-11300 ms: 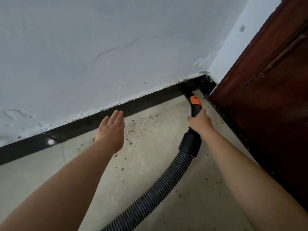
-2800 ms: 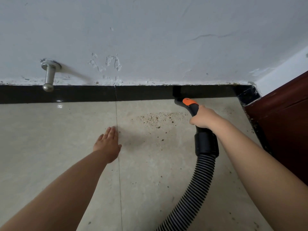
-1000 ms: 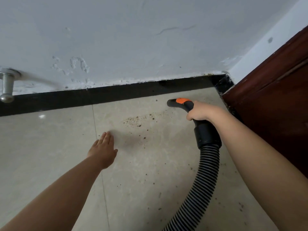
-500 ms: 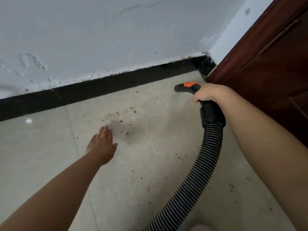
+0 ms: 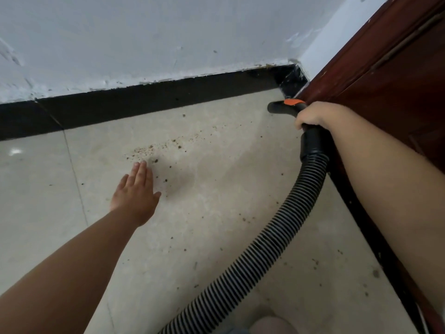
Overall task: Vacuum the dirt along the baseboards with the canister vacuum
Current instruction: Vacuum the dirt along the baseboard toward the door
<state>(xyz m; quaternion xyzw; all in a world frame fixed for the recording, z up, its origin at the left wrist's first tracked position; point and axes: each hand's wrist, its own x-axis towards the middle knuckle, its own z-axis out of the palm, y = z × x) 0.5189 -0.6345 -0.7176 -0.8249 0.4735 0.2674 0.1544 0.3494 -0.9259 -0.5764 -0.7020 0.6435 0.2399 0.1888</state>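
A: What is the right hand point(image 5: 317, 115) doing?

B: Its fingers are curled round the black vacuum handle point(image 5: 287, 109), just behind the orange patch on top of it. The open end of the handle sticks out past the knuckles, toward the left, and is held off the floor point(image 5: 216, 213). Below the fingers the handle runs into a black cuff and then the ribbed hose point(image 5: 272, 239), which curves down and away to the bottom edge of the view.

A: And the left hand point(image 5: 134, 194)?

B: Flat, palm down, fingers straight and close together, holding nothing. Whether the palm touches the tile cannot be told.

A: Where is the dirt point(image 5: 166, 147)?

B: A band of brown crumbs lies just beyond the left fingertips, stretching from there toward the handle's open end but stopping well short of it. A few crumbs sit right beside the fingertips, and loose specks are scattered under the hose. The black baseboard point(image 5: 154, 102) runs past the crumbs, farther from both hands, at the foot of the white wall point(image 5: 168, 32). Right behind the gripping hand stands a dark red wooden door point(image 5: 390, 80).
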